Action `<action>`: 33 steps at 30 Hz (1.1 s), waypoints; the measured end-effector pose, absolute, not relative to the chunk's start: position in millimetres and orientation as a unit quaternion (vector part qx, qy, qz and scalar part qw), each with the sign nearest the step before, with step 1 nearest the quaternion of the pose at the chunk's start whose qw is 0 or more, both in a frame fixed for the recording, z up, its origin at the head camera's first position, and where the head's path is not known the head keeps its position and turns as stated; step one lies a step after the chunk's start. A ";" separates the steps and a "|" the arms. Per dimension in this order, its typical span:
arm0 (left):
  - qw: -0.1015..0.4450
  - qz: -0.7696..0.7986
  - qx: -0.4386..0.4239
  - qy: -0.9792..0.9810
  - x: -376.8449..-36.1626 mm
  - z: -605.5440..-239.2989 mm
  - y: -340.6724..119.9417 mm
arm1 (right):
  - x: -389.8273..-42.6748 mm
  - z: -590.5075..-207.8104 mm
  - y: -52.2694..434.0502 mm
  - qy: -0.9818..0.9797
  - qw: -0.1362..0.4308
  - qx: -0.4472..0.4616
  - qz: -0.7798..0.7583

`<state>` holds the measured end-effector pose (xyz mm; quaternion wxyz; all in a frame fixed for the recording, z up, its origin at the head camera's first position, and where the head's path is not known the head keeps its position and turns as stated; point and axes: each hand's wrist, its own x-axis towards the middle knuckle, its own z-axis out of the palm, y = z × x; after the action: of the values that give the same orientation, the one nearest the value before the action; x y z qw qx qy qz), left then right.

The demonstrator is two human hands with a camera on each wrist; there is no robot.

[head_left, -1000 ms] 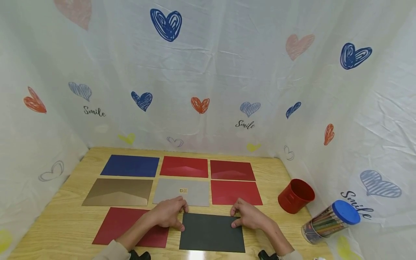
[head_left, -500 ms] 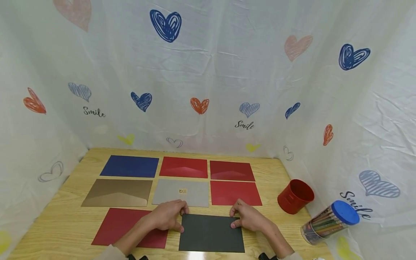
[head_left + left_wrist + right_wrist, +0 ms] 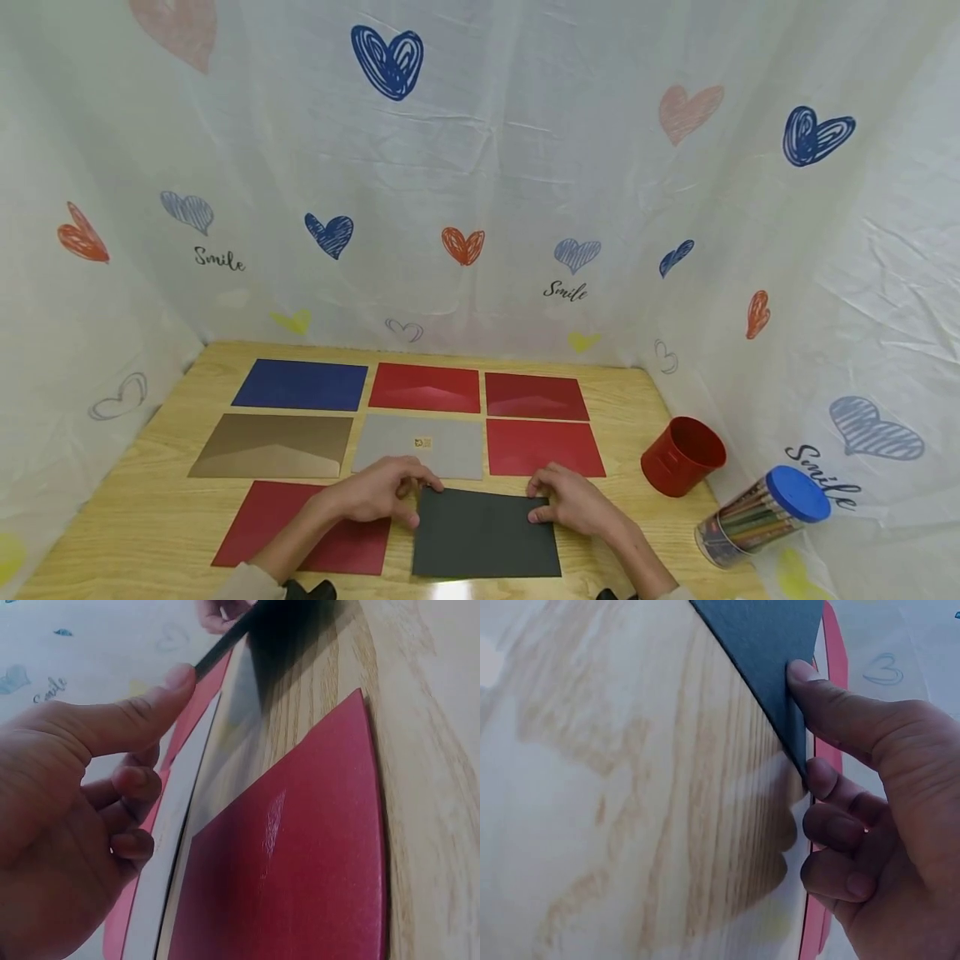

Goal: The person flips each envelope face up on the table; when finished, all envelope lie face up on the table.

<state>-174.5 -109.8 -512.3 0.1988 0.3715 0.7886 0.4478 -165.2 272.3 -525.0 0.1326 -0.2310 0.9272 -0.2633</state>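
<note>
A black envelope (image 3: pixel 486 535) lies at the near middle of the wooden table (image 3: pixel 135 517). My left hand (image 3: pixel 411 500) pinches its far left corner, thumb on top, and the left wrist view shows the black envelope's edge (image 3: pixel 247 626) lifted off the wood by my left hand (image 3: pixel 142 709). At the far right corner my right hand (image 3: pixel 542 504) pinches it too. In the right wrist view my right hand (image 3: pixel 832 705) has the thumb on top of the black envelope (image 3: pixel 769 637) and the fingers curled beneath it.
A red envelope (image 3: pixel 300 525) lies just left of the black one. Behind them are a grey envelope (image 3: pixel 420 446), a bronze one (image 3: pixel 273 446), a blue one (image 3: pixel 300 385) and several red ones. A red cup (image 3: pixel 682 454) and a pencil jar (image 3: pixel 761 515) are at the right.
Both hands have stayed on the far corners. The black envelope's far edge has come up slightly off the table and the sheet sits a little skewed.
</note>
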 end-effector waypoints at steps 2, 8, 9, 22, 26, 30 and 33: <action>0.193 0.455 0.367 0.788 -174.9 -512.8 -109.9 | -165.1 -525.4 271.9 0.929 0.128 -0.226 -0.263; 0.179 0.474 0.350 0.788 -177.3 -513.4 -110.1 | -165.1 -523.4 271.2 0.927 0.119 -0.231 -0.271; 0.179 0.477 0.347 0.787 -177.6 -513.3 -110.5 | -165.1 -522.6 271.6 0.925 0.119 -0.234 -0.274; 0.187 0.492 0.328 0.784 -181.2 -516.9 -126.5 | -165.3 -521.4 285.4 0.904 0.167 -0.266 -0.289; 0.197 0.502 0.317 0.780 -182.0 -519.1 -128.5 | -165.6 -522.3 286.3 0.901 0.171 -0.273 -0.290; 0.204 0.511 0.309 0.776 -182.3 -520.7 -128.6 | -165.0 -523.6 286.7 0.899 0.169 -0.275 -0.295; 0.201 0.516 0.302 0.776 -182.7 -521.0 -128.9 | -164.1 -524.2 286.5 0.897 0.168 -0.281 -0.298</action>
<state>-182.7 -128.9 -521.0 0.2015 0.3016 0.7759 0.5161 -164.1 286.5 -524.2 0.1678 -0.2805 0.8967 -0.2985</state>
